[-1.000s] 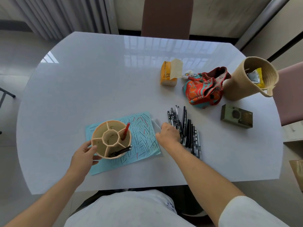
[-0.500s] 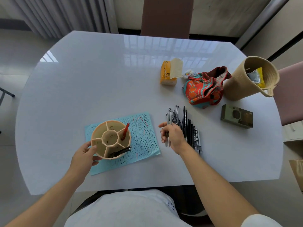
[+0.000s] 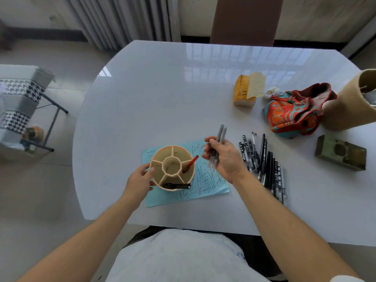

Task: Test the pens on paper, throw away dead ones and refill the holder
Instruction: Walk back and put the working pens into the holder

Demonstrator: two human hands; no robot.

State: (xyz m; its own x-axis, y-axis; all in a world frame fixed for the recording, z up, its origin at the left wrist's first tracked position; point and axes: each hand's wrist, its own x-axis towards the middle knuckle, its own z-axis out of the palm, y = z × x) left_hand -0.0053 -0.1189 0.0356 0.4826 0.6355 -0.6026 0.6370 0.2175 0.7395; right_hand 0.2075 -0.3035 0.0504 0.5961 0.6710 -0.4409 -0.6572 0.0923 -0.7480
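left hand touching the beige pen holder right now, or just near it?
Touching. In the head view the left hand grips the round beige compartmented pen holder, thumb and fingers pressed on its outer wall with no gap showing.

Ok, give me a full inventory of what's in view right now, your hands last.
pen holder: one, beige, round with compartments, standing on the paper
red pen: one, in a right-side compartment of the holder
black pen: one, lying across the holder's near compartment
paper: one sheet, light blue, covered in scribbles, under the holder
loose pens: a pile, mostly black, count unclear, right of the paper
tissue pack: one, yellow, far side
cloth pouch: one, orange and teal
woven basket: one, tan, right edge
box: one, olive green
table: one, white
left hand: holds the holder's side
right hand: grips two grey pens
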